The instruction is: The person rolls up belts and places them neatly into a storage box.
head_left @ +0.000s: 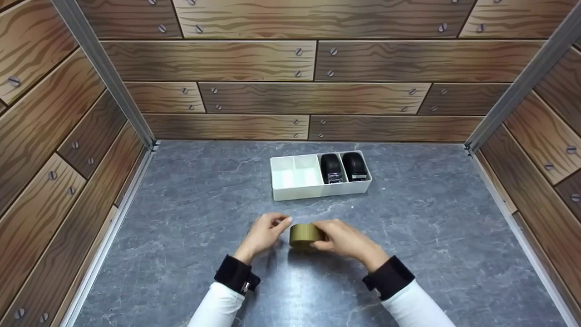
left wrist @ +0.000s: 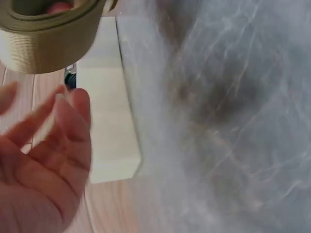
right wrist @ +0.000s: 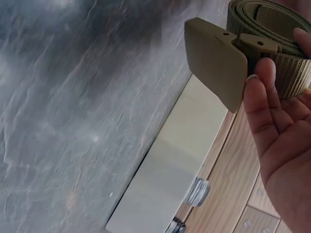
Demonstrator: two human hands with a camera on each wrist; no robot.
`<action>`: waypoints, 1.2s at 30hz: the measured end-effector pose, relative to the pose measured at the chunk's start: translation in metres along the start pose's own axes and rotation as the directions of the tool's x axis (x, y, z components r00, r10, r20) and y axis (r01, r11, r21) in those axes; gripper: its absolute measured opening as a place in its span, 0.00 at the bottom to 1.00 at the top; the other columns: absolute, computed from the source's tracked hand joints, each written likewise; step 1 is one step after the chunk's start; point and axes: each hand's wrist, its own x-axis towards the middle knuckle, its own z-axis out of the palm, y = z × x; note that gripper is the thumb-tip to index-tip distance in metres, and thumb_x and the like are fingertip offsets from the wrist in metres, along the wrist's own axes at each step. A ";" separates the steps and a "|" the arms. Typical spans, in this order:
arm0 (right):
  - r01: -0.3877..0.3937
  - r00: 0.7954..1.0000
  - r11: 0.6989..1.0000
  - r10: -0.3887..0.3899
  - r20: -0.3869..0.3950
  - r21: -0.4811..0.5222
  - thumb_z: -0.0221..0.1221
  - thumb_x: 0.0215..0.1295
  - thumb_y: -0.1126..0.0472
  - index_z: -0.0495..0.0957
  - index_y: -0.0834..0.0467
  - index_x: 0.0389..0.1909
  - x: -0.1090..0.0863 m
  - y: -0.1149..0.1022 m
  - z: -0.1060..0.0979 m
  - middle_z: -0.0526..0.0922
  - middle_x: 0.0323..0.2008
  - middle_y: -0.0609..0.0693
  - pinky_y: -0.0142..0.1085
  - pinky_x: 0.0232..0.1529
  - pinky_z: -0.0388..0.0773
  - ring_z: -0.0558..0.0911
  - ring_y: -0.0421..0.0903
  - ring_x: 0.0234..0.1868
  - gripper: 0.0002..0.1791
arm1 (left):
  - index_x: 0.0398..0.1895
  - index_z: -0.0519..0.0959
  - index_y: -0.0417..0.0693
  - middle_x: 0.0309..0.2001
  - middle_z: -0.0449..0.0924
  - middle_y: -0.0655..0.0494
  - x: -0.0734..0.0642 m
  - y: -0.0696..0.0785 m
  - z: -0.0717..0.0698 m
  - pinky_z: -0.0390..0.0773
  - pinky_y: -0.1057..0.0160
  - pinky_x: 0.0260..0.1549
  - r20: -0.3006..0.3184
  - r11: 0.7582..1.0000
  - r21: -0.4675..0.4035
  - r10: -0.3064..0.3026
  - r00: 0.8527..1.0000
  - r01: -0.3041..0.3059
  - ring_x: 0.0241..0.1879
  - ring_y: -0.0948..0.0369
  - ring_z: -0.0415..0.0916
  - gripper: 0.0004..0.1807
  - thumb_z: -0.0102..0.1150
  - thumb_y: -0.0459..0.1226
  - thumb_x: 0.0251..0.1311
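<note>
A coiled olive-tan webbing belt is in my right hand, whose thumb and fingers grip it at its right side. The right wrist view shows its flat plastic buckle sticking out from the coil, close to the fingertips. Just left of the belt is my left hand, fingers loosely bent and holding nothing. A small gap separates it from the coil in the left wrist view. Beyond both hands stands a white divided box. Two black coiled belts with metal buckles occupy its two right compartments.
The grey marbled tabletop extends around the box. Wood-patterned panels close it in at the back, left and right, with grey metal strips along the corners.
</note>
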 end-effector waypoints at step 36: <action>0.207 0.954 0.945 -0.137 -0.266 0.253 0.70 0.52 0.69 0.79 0.70 0.52 -0.009 -0.018 -0.031 0.81 0.49 0.63 0.49 0.46 0.78 0.79 0.59 0.47 0.24 | 0.53 0.80 0.36 0.50 0.80 0.38 -0.002 0.009 -0.007 0.82 0.62 0.36 0.071 0.941 -0.313 0.159 0.985 -0.130 0.38 0.53 0.85 0.21 0.70 0.29 0.54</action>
